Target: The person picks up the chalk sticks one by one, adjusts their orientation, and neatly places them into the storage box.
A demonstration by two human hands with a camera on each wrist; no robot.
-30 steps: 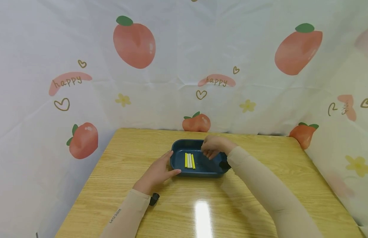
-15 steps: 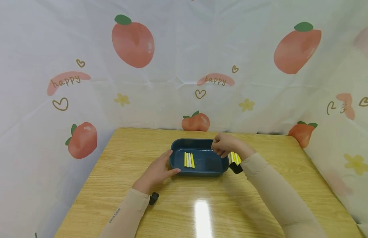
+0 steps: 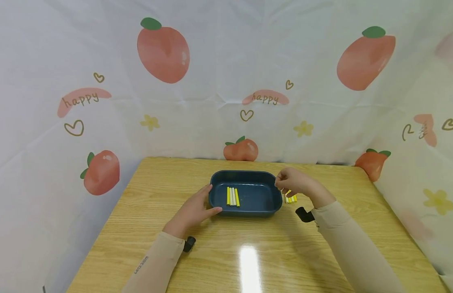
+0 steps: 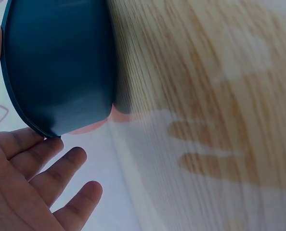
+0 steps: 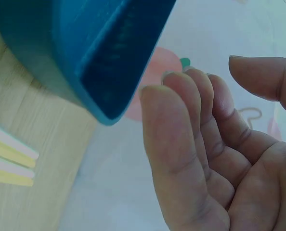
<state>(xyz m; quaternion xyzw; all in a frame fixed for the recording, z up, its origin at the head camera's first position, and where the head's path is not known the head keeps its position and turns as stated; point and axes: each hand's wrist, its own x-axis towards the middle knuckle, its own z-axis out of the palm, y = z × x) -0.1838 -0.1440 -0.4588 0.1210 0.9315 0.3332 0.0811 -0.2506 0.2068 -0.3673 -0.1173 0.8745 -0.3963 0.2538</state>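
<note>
A dark blue rectangular tray [image 3: 261, 198] stands on the table. A short row of yellow and white sticks, which look like chalk [image 3: 232, 197], lies inside its left half. My left hand [image 3: 191, 212] touches the tray's left end, its straight fingers and thumb spread along the rim; the left wrist view shows fingertips [image 4: 54, 143] against the edge. Over the tray's right end hovers my right hand [image 3: 299, 184]. Its fingers bend loosely, the thumb is apart from them, and the palm holds nothing in the right wrist view. Beneath it, more yellow and white sticks [image 3: 291, 199] lie beside the tray, partly hidden.
The wooden table [image 3: 219, 260] backs onto a white cloth [image 3: 204, 81] printed with fruit and hearts. A black wrist camera [image 3: 304, 214] juts from the right sleeve, another [image 3: 189, 244] from the left.
My right hand has moved right, from above the tray's inside to its right end, bringing the sticks beside the tray into view. The left hand and the sticks in the tray stay put.
</note>
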